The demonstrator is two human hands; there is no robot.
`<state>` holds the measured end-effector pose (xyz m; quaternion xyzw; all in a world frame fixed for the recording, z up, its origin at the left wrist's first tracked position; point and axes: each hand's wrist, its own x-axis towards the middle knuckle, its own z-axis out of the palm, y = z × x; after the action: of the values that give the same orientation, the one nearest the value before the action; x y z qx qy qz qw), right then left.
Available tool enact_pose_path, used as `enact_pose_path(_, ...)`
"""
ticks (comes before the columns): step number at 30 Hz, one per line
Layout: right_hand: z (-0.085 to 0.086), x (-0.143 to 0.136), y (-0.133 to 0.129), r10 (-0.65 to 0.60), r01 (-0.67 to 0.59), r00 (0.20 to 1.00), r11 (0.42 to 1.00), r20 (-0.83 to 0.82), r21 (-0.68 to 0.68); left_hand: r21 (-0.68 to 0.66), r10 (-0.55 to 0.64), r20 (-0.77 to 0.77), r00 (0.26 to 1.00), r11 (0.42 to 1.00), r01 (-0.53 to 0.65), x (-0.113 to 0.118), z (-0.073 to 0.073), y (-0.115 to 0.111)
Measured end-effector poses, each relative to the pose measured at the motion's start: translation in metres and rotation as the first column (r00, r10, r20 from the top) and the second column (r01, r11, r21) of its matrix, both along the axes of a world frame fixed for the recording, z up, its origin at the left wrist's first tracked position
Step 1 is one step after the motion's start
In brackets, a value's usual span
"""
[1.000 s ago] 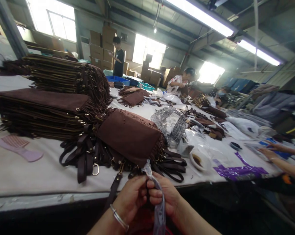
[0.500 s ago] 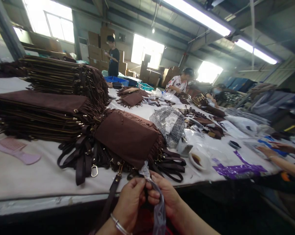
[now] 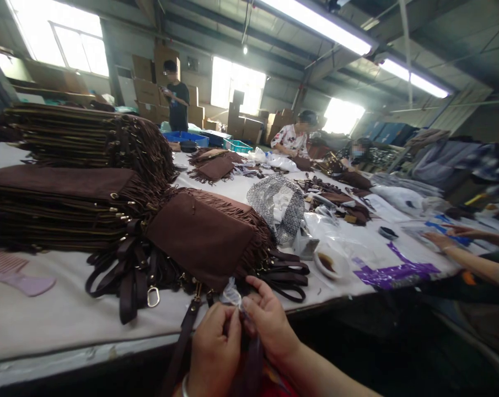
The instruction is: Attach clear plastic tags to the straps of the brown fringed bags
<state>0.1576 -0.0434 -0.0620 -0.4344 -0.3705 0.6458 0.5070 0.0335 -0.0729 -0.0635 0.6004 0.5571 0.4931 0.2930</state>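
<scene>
Just off the table's front edge, my left hand [image 3: 216, 344] and my right hand [image 3: 269, 320] meet with their fingertips pinched. Between them is a strap wrapped in clear plastic film [image 3: 231, 293]; a crumpled end of the film sticks up above the fingers. The wrapped length drops below my right hand, dim and partly hidden. Right behind the hands lies a brown fringed bag [image 3: 203, 237] on top of a pile. A dark brown strap [image 3: 185, 331] with a gold clasp hangs over the edge beside my left hand.
Stacks of fringed bags [image 3: 59, 193] stand at the left, near a pink comb [image 3: 26, 278]. More straps [image 3: 284, 275], a white bowl with dark liquid [image 3: 330, 263] and purple tape [image 3: 393, 270] lie to the right. A co-worker's hands [image 3: 447, 240] are at the far right.
The view has swung slightly, shifting the table scene leftward. My fingers have moved up close to the film's crumpled end, and the hanging length shows less clearly.
</scene>
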Motion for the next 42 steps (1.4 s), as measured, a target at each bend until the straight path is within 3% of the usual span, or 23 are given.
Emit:
enact_pose_path(3,-0.003,0.006,-0.002,-0.045,-0.055,0.921,0.969,0.386,0.242,0.074,-0.025,-0.104,0.994,0.997,0.032,-0.007,-0.003,0.002)
enact_pose_path(7,-0.008,0.011,-0.005,-0.243,-0.265,0.664,0.808,0.707,0.527,-0.081,0.016,-0.074,0.997,0.996,-0.022,-0.007,-0.002,0.004)
enact_pose_path(9,-0.01,0.011,-0.005,-0.35,-0.358,0.558,0.717,0.752,0.599,-0.103,0.047,-0.087,0.995,0.993,-0.056,-0.004,0.0,0.004)
enact_pose_path(12,-0.01,0.01,-0.005,-0.477,-0.444,0.452,0.613,0.754,0.654,0.016,0.038,-0.158,0.987,0.999,-0.036,-0.001,0.002,0.002)
enact_pose_path(15,-0.009,0.011,-0.007,-0.577,-0.486,0.417,0.511,0.703,0.708,0.105,0.021,-0.201,0.979,0.994,0.0,0.0,0.005,0.0)
enact_pose_path(18,-0.01,0.014,-0.015,-0.6,-0.511,0.438,0.447,0.67,0.734,0.113,0.041,-0.213,0.976,0.993,-0.017,0.0,0.009,-0.001)
enact_pose_path(20,-0.012,0.015,-0.021,-0.549,-0.489,0.495,0.464,0.673,0.738,0.118,0.048,-0.246,0.968,0.993,-0.02,0.0,0.012,-0.001)
enact_pose_path(25,-0.016,0.017,-0.023,-0.333,-0.334,0.672,0.661,0.662,0.672,0.24,0.048,-0.465,0.884,0.968,0.074,0.003,0.009,-0.004)
enact_pose_path(27,-0.018,0.017,-0.021,-0.301,-0.33,0.673,0.696,0.676,0.638,0.278,0.064,-0.593,0.803,0.952,0.129,0.004,0.001,-0.008)
enact_pose_path(30,-0.02,0.019,-0.015,-0.266,-0.359,0.663,0.708,0.7,0.609,0.292,0.123,-0.776,0.619,0.94,0.179,0.007,-0.009,-0.013)
enact_pose_path(32,-0.019,0.02,-0.013,-0.224,-0.354,0.701,0.715,0.677,0.603,0.301,0.163,-0.848,0.505,0.932,0.204,0.007,-0.01,-0.015)
enact_pose_path(34,-0.018,0.022,-0.011,-0.169,-0.32,0.762,0.742,0.625,0.59,0.311,0.177,-0.876,0.448,0.918,0.245,0.007,-0.008,-0.014)
enact_pose_path(38,-0.017,0.026,-0.011,-0.065,-0.275,0.842,0.802,0.536,0.529,0.318,0.123,-0.883,0.453,0.867,0.384,0.003,-0.004,-0.012)
enact_pose_path(42,-0.017,0.025,-0.011,0.048,-0.322,0.869,0.81,0.492,0.489,0.328,-0.013,-0.812,0.584,0.816,0.475,-0.002,-0.003,-0.013)
